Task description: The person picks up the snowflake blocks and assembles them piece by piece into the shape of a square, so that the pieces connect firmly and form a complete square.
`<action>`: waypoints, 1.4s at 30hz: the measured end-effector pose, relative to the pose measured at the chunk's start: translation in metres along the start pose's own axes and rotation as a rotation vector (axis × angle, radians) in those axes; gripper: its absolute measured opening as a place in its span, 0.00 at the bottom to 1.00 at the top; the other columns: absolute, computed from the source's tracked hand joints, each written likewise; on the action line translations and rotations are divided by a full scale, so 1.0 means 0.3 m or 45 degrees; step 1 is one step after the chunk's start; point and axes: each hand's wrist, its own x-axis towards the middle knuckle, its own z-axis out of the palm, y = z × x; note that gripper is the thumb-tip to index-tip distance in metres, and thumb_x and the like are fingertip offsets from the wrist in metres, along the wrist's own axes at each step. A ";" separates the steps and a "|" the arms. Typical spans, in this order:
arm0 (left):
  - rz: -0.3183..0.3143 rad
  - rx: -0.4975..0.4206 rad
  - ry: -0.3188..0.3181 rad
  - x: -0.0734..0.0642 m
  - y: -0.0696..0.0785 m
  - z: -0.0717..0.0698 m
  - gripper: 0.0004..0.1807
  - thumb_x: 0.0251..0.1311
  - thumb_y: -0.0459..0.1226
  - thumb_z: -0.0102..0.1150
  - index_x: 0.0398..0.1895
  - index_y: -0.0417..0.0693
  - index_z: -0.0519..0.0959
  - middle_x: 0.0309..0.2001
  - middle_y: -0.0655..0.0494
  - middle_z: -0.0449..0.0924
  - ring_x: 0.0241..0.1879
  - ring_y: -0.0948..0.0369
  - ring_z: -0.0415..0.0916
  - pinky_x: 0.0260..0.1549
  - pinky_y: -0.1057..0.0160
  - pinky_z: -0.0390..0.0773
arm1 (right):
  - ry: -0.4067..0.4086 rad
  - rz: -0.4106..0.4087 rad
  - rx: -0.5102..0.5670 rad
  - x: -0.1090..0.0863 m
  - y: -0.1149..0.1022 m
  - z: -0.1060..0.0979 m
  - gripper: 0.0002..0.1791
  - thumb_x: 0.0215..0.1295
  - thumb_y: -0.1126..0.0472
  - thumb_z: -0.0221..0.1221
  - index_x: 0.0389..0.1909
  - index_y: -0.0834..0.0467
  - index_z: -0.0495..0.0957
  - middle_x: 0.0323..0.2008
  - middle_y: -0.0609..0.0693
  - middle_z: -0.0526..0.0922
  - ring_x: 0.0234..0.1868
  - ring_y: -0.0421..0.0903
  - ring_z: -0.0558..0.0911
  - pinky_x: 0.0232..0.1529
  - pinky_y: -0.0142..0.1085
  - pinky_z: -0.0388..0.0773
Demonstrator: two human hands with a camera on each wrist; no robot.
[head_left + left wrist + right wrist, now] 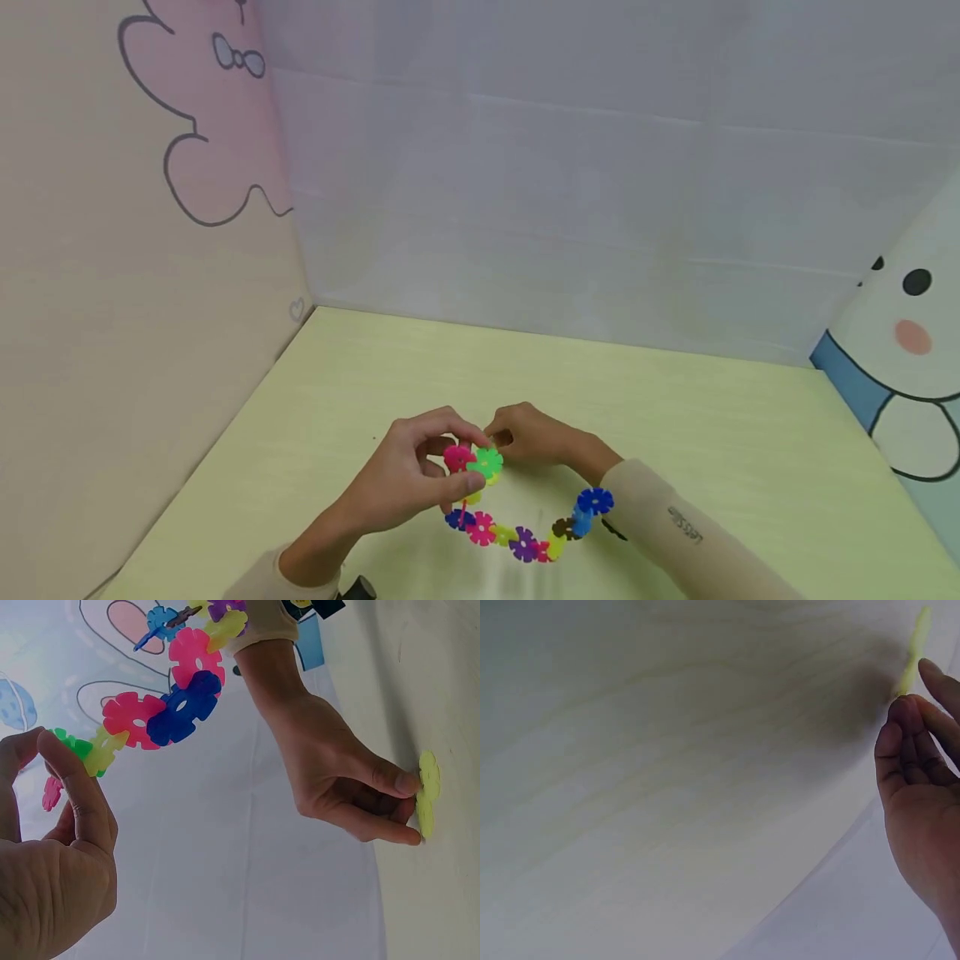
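Note:
My left hand (408,479) pinches a green snowflake disc (489,463) between thumb and forefinger. This disc is part of a curved chain (523,544) of interlocking plastic snowflake discs in pink, yellow, blue, purple and brown, which hangs in the air below the hand. One end of the chain is a dark blue disc (596,501), near the right sleeve. Farther back, my right hand (534,433) is down at the tabletop. Its thumb and forefinger close on a flat yellow snowflake disc (427,799), seen edge-on, perhaps two overlapping. In the head view the left hand mostly hides that yellow disc.
The pale yellow tabletop (637,392) runs back to a whitish cloth wall (562,208). A side wall (150,333) with a pink cartoon drawing stands at the left, and a white cartoon figure (907,333) is at the right. A small black object (360,588) sits by the left wrist.

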 end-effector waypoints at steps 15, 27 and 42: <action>0.054 0.020 0.013 -0.010 0.003 0.003 0.12 0.63 0.31 0.68 0.49 0.44 0.83 0.43 0.42 0.77 0.32 0.61 0.84 0.23 0.57 0.86 | -0.084 0.109 -0.011 0.016 -0.026 -0.012 0.03 0.68 0.60 0.66 0.39 0.53 0.87 0.30 0.41 0.82 0.32 0.36 0.75 0.40 0.28 0.77; 0.014 0.073 0.020 -0.005 0.008 0.010 0.13 0.62 0.32 0.70 0.49 0.46 0.84 0.41 0.45 0.78 0.30 0.61 0.83 0.24 0.59 0.86 | -0.150 0.170 -0.078 -0.033 -0.053 -0.007 0.08 0.60 0.58 0.74 0.33 0.52 0.83 0.26 0.41 0.74 0.30 0.37 0.71 0.35 0.28 0.73; -0.102 0.225 0.162 0.067 -0.037 0.006 0.15 0.60 0.39 0.73 0.49 0.54 0.84 0.43 0.52 0.80 0.32 0.57 0.87 0.28 0.57 0.88 | 0.672 0.131 0.346 -0.309 -0.131 -0.214 0.01 0.67 0.62 0.68 0.35 0.55 0.88 0.29 0.53 0.86 0.27 0.42 0.81 0.30 0.31 0.77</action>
